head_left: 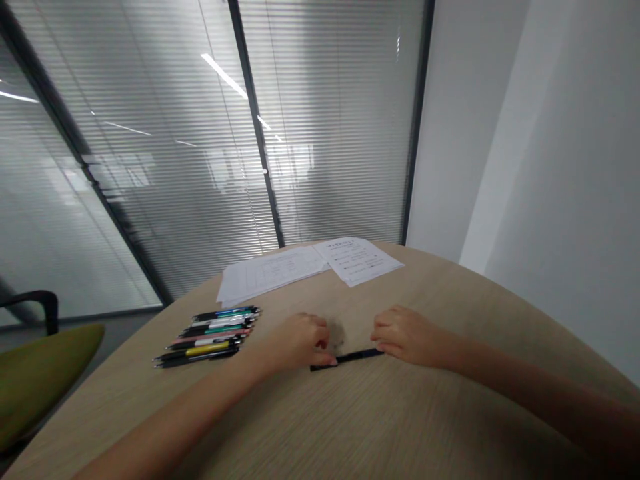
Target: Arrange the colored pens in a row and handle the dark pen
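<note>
Both hands are pinching 1 black pen [347, 359], which is lying flat on the wooden table [400, 413] just in front of the person. The left hand [303, 340] is curling its fingertips down onto the pen's left end, and the right hand [407, 335] is closing its fingertips on the right end, so the pen is spanning the gap between the 2 hands. Both grips are narrow and are pressing on the pen rather than lifting it; it appears to be resting on the tabletop along its whole length.

Judging from this hold, the hands are at the stage of working the 2 ends of the pen, perhaps pulling or twisting it apart, though the blur is hiding any seam or cap. A next move of that kind is calling for a firm pinch at each end and a straight pull along the pen's axis.

Left of the hands, a row of pens [207, 337] is lying side by side, close together; about 8 are showing, with blue, green, pink, yellow and black barrels, though the exact count is hard to make out. Farther back, 2 groups of printed paper sheets [310, 265] are lying near the table's far edge, by the blinds. 1 olive chair [35, 373] is standing at the far left.
</note>
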Available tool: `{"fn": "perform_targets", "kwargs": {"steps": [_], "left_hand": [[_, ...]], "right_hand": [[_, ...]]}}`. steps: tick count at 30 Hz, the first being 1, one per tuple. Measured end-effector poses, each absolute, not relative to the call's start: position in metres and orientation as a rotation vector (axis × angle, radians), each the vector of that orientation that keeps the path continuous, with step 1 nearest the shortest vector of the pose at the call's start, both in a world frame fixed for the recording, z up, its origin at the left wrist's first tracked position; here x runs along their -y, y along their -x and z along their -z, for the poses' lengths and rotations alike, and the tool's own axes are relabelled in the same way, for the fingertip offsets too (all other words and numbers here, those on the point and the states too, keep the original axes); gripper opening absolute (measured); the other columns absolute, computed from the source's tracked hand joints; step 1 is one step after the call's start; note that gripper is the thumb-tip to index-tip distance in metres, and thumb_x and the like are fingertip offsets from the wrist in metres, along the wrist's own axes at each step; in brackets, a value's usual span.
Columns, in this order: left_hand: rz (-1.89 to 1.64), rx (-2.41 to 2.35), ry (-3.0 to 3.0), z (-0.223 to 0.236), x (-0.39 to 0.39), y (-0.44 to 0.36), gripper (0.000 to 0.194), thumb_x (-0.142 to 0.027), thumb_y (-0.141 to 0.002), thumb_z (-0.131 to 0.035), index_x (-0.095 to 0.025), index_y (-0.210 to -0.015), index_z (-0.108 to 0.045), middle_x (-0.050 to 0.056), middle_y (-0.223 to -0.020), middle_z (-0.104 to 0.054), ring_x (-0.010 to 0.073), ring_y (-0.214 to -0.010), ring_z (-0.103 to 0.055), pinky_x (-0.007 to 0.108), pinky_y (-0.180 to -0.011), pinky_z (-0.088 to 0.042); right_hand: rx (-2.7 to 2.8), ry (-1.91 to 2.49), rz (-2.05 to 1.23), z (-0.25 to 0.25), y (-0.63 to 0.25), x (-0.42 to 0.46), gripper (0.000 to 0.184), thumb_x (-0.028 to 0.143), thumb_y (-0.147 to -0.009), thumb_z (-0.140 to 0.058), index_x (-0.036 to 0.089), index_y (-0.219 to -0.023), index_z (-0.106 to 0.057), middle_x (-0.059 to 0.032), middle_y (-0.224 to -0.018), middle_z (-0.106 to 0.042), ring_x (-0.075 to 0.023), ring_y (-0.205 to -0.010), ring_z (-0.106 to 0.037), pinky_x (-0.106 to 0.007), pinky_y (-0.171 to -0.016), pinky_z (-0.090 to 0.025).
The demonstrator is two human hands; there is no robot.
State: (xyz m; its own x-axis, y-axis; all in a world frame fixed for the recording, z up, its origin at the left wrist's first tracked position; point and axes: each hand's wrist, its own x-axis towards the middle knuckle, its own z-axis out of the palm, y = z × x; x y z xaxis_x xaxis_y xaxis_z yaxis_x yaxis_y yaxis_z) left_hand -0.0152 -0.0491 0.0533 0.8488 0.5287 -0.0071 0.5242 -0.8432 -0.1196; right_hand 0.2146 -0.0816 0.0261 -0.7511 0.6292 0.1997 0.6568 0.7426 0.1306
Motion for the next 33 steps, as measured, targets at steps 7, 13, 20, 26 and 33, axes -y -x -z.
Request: {"fn": "perform_targets", "kwargs": {"steps": [7,13,20,26,33], "left_hand": [[-0.214,0.867,2.934,-0.056,0.056,0.012,0.018,-0.038,-0.068,-0.061,-0.020,-0.071,-0.061,0.000,-0.069,-0.060,0.0167,-0.068,-0.057,0.025,-0.062,-0.040],[-0.168,0.811,2.961,-0.053,0.055,0.011,0.015,-0.032,-0.069,-0.060,-0.017,-0.070,-0.061,0.001,-0.068,-0.061,0.0170,-0.064,-0.057,0.025,-0.058,-0.040],[-0.166,0.858,2.993,-0.054,0.056,0.011,0.012,-0.029,-0.069,-0.060,-0.017,-0.068,-0.061,0.001,-0.065,-0.061,0.0166,-0.062,-0.056,0.024,-0.056,-0.039],[-0.195,1.050,2.997,-0.059,0.060,0.011,0.011,-0.029,-0.067,-0.058,-0.018,-0.069,-0.061,0.000,-0.064,-0.062,0.0149,-0.057,-0.054,0.022,-0.049,-0.034],[-0.134,1.157,3.126,-0.070,0.054,0.023,0.009,-0.025,-0.068,-0.057,-0.018,-0.073,-0.061,-0.002,-0.064,-0.061,0.0109,-0.055,-0.052,0.019,-0.049,-0.031]], "right_hand": [[2.811,1.094,0.216,-0.016,-0.202,0.088,0.015,0.021,-0.078,-0.050,0.017,-0.087,-0.060,-0.0047,-0.083,-0.060,-0.0173,-0.080,-0.053,-0.030,-0.070,-0.035],[2.802,1.113,0.255,-0.017,-0.200,0.090,0.014,0.018,-0.079,-0.048,0.016,-0.083,-0.061,-0.0046,-0.080,-0.060,-0.0172,-0.079,-0.053,-0.030,-0.069,-0.035],[2.811,1.118,0.211,-0.020,-0.199,0.091,0.014,0.018,-0.079,-0.048,0.016,-0.083,-0.061,-0.0047,-0.080,-0.061,-0.0172,-0.078,-0.053,-0.030,-0.070,-0.035],[2.771,1.128,0.152,-0.023,-0.199,0.093,0.013,0.020,-0.079,-0.049,0.016,-0.083,-0.061,-0.0046,-0.080,-0.060,-0.0164,-0.078,-0.053,-0.029,-0.070,-0.035],[2.741,1.111,0.031,-0.024,-0.200,0.092,0.014,0.023,-0.078,-0.050,0.018,-0.086,-0.061,-0.0036,-0.079,-0.061,-0.0161,-0.079,-0.053,-0.029,-0.072,-0.035]]}}
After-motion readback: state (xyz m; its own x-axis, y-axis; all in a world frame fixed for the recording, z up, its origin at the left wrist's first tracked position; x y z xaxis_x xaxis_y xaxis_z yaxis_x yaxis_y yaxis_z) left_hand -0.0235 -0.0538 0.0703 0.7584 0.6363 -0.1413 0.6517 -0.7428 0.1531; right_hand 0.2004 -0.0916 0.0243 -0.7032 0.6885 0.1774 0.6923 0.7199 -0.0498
